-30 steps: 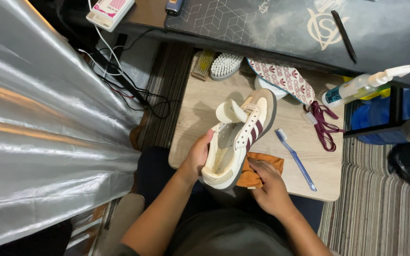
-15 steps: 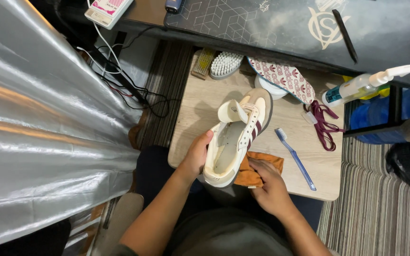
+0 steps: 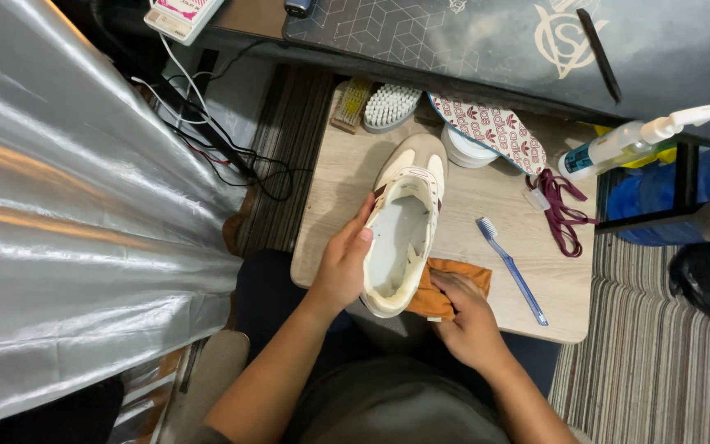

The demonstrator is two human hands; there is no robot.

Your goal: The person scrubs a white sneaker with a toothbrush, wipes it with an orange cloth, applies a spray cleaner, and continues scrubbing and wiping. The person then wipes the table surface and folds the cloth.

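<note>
The cream low-top sneaker with white lining (image 3: 404,226) lies on the pale wooden low table (image 3: 334,185), opening upward, toe pointing away from the person, heel at the near table edge.

Step in hand, as judged: wiping the heel and right flank of the sneaker.

1. The left hand (image 3: 343,267) clasps the left wall of the sneaker, fingers curled over the collar.
2. The right hand (image 3: 470,321) presses a bunched orange cloth (image 3: 445,288) against the sneaker's right rear side; the fingers are closed on the cloth.

The next move calls for a steady left-hand hold while the cloth travels along the sole edge.

Just right of the cloth lies 1 blue toothbrush (image 3: 513,267). Maroon laces (image 3: 560,210), a patterned insole (image 3: 495,127) and a white bristle brush (image 3: 389,105) lie further out.
</note>
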